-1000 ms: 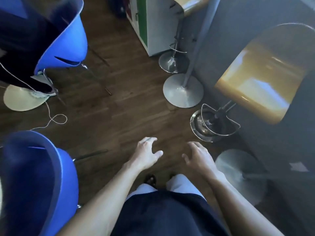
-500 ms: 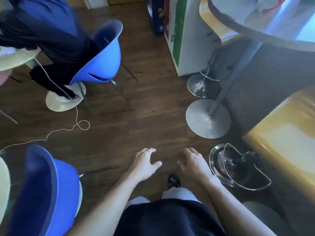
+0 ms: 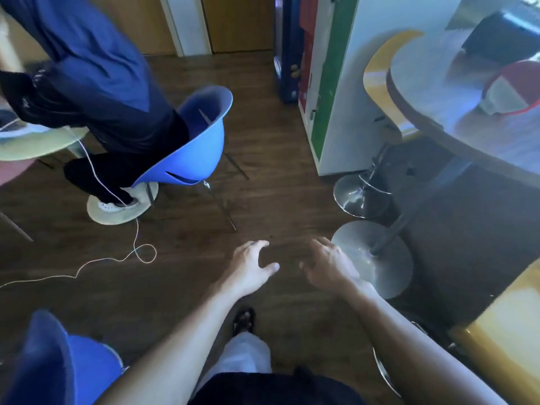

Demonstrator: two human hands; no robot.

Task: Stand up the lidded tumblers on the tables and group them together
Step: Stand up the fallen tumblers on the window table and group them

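Dark wood-plank floor (image 3: 263,176) fills the scene. At far right, a round grey table (image 3: 432,92) on a slanted pole with a matte disc base (image 3: 377,258); its top is cut off by the frame edge and carries a blurred red-rimmed object (image 3: 514,89), too smeared to identify. No lidded tumbler can be made out anywhere. At far left, a seated person in dark blue (image 3: 87,68) occupies a glossy blue shell chair (image 3: 193,150); a second blue chair (image 3: 52,361) is cropped at near left. A thin white cord (image 3: 117,258) loops across the floor. Left hand (image 3: 248,270) and right hand (image 3: 330,267) hang over the floor near centre, fingers spread, both empty.
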